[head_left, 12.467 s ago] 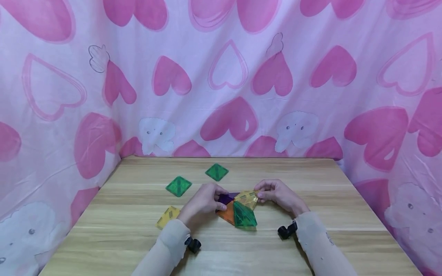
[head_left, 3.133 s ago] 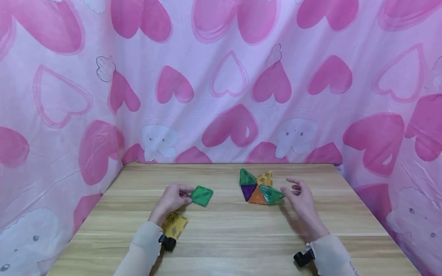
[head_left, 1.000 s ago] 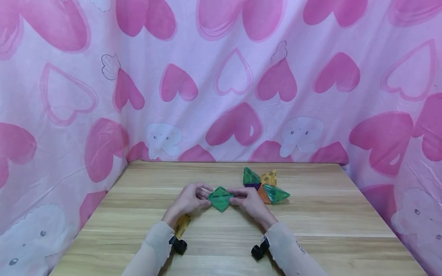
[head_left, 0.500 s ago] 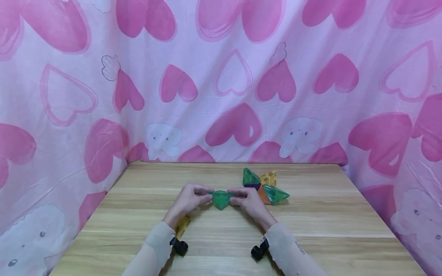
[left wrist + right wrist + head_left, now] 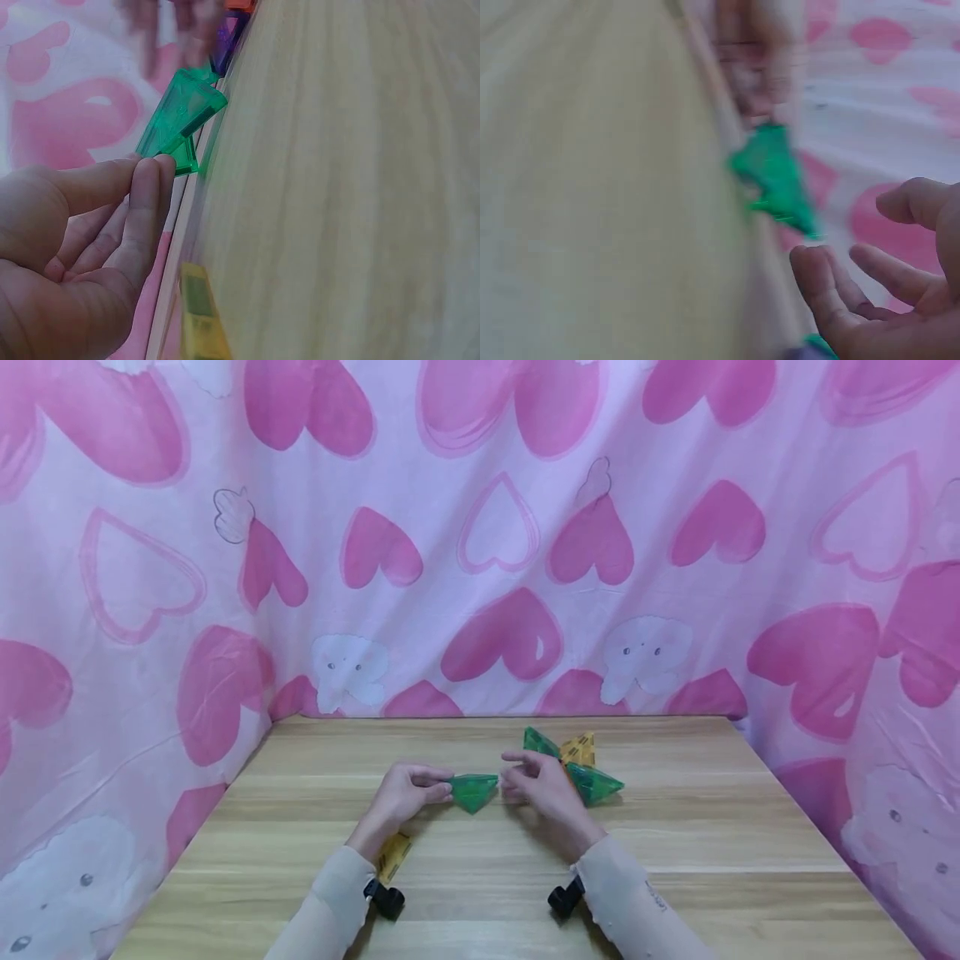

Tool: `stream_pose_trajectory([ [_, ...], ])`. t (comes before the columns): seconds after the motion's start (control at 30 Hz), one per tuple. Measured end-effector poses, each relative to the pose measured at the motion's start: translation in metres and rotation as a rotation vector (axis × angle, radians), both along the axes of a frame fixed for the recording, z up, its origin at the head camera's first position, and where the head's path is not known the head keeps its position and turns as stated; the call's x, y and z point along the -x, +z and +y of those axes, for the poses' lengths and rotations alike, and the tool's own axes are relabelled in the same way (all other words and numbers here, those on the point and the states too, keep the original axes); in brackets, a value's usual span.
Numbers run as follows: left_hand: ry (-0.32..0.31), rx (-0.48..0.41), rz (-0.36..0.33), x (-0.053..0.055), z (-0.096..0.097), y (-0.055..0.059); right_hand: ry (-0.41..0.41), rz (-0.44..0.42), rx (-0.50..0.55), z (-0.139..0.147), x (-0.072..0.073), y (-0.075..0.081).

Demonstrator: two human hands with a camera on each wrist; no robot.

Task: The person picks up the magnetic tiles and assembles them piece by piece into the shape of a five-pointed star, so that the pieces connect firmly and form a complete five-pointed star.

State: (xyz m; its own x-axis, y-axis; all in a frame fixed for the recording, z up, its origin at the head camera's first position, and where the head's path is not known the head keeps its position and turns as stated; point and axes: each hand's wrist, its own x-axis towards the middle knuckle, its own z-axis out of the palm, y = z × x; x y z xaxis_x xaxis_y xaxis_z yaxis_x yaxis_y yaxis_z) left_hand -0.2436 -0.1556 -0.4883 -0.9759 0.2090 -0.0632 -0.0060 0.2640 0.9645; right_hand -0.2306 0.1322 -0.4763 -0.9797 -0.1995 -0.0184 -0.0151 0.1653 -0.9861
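My left hand [image 5: 399,800] pinches the left corner of a pair of green see-through magnetic tiles [image 5: 473,793], folded into a tent shape low over the table. In the left wrist view the thumb and fingertips meet on the corner of the upper green tile [image 5: 180,112]. My right hand [image 5: 546,792] is just off the opposite corner, its thumb and fingers spread with nothing between them, as the right wrist view also shows. Behind it sits a joined cluster of tiles: a green tile pair [image 5: 596,784], a yellow pair [image 5: 579,749] and another green pair [image 5: 540,742]. My right hand mostly hides the cluster's orange and purple tiles.
A yellow tile pair [image 5: 393,857] lies on the wooden table [image 5: 465,893], partly covered by my left wrist. Black cameras are strapped at both wrists. A pink heart-patterned curtain [image 5: 420,635] stands around the table's back and sides.
The flat green tile pair, brought to the middle by my left hand, was folded between both hands. My right hand has now let go of its corner and opened.
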Motion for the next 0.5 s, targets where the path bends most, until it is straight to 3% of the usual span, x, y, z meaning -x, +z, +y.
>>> stream_pose_trajectory([
  [0.13,-0.004,0.004,-0.001,0.001,0.001,-0.001,0.008,0.099,-0.033,0.029,0.003,0.032],
  [0.23,-0.014,-0.007,-0.004,0.002,0.001,-0.001,-0.071,0.173,-0.019,0.063,0.008,0.046],
  [0.37,-0.023,-0.028,-0.010,0.002,0.002,-0.001,-0.219,0.190,-0.029,0.114,0.014,0.041],
  [0.5,-0.015,-0.027,-0.013,0.002,0.002,-0.002,-0.240,0.040,-0.038,0.149,0.016,0.021],
])
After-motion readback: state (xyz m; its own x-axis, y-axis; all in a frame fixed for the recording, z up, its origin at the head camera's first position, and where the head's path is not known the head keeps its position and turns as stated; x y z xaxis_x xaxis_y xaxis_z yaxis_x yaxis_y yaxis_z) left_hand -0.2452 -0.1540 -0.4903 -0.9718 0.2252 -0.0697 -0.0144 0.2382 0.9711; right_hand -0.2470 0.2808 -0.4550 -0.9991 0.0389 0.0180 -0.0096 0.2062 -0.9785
